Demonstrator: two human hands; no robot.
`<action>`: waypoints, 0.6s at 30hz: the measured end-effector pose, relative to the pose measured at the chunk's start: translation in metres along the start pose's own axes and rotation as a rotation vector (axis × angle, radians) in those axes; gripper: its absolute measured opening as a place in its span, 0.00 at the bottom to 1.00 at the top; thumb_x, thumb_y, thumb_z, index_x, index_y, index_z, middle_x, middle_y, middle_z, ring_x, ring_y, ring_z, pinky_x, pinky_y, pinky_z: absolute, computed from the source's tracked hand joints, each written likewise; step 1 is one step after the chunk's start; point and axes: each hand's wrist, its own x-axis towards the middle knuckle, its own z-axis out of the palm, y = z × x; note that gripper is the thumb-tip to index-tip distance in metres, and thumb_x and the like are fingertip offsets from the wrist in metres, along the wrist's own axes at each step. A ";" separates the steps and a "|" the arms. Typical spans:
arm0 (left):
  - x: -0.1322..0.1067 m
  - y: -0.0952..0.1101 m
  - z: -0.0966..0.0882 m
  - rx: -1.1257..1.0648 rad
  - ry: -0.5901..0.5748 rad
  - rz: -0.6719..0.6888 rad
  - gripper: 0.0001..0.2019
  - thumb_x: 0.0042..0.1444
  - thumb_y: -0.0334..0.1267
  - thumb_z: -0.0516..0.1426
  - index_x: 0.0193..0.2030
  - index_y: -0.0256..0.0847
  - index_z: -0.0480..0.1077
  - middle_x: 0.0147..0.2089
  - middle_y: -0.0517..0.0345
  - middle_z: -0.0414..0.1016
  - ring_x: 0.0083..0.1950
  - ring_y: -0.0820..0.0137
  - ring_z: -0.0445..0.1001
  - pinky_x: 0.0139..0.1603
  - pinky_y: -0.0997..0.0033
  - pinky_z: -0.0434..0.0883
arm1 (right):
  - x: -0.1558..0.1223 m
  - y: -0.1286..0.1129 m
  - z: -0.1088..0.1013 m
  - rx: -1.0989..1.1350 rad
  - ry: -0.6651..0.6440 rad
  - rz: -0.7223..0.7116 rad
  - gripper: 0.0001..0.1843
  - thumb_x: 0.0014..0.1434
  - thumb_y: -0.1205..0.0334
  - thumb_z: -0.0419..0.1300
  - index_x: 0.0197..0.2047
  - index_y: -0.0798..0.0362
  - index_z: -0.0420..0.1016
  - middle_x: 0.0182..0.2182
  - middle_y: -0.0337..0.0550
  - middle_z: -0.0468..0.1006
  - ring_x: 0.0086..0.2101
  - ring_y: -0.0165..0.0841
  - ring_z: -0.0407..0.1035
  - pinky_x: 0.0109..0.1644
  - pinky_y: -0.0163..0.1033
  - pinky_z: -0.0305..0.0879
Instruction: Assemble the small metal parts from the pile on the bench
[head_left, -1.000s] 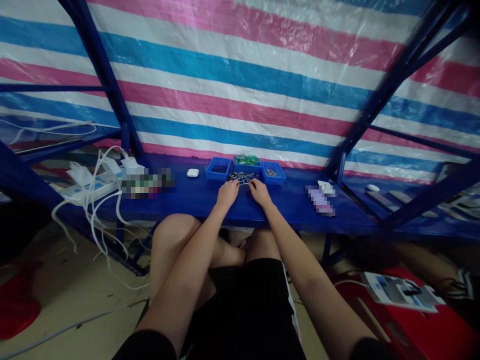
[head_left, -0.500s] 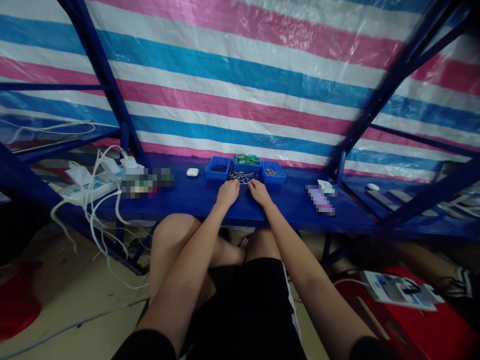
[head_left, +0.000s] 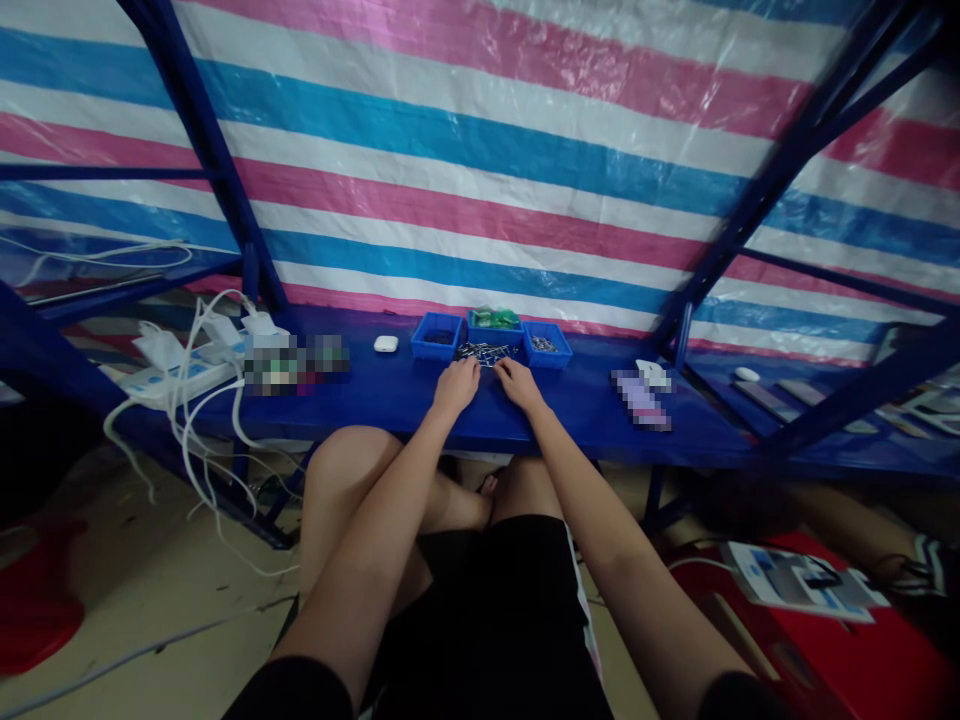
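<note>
My left hand point(head_left: 456, 385) and my right hand point(head_left: 517, 385) rest side by side on the blue shelf point(head_left: 390, 395), fingers curled toward a small heap of metal parts point(head_left: 486, 352). Both hands are closed with the fingertips at the near edge of that heap; what they pinch is too small to see. Behind the heap stand three small blue bins: a left bin point(head_left: 436, 337) with dark pieces, a middle bin point(head_left: 494, 322) with green parts, a right bin point(head_left: 547, 345) with grey pieces.
A white earbud case point(head_left: 385, 343) lies left of the bins. White power strips and cables point(head_left: 180, 365) crowd the shelf's left end. Blue rack posts point(head_left: 206, 150) frame the shelf against a striped tarpaulin. A red stool with papers point(head_left: 802, 585) stands at the lower right.
Both hands have shifted very slightly at the heap of metal parts; nothing else has moved.
</note>
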 end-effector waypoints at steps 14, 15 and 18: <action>0.000 0.000 0.000 0.003 -0.002 0.004 0.17 0.64 0.41 0.40 0.44 0.39 0.67 0.42 0.49 0.73 0.45 0.66 0.70 0.45 0.69 0.64 | -0.001 -0.001 -0.001 0.059 -0.007 0.044 0.15 0.61 0.53 0.46 0.33 0.51 0.68 0.29 0.39 0.73 0.32 0.31 0.66 0.38 0.34 0.58; 0.000 0.000 0.000 -0.017 0.007 0.004 0.16 0.64 0.41 0.41 0.44 0.39 0.67 0.42 0.50 0.73 0.45 0.66 0.70 0.45 0.69 0.64 | -0.001 -0.002 -0.002 0.056 -0.013 0.050 0.15 0.61 0.53 0.45 0.32 0.51 0.68 0.29 0.40 0.73 0.32 0.31 0.66 0.38 0.34 0.58; -0.001 0.002 -0.004 -0.114 0.041 0.052 0.15 0.63 0.40 0.42 0.44 0.40 0.67 0.42 0.52 0.73 0.46 0.67 0.70 0.45 0.71 0.65 | 0.000 -0.003 -0.002 0.047 -0.033 0.062 0.17 0.61 0.53 0.45 0.30 0.51 0.68 0.30 0.40 0.73 0.32 0.31 0.66 0.39 0.34 0.58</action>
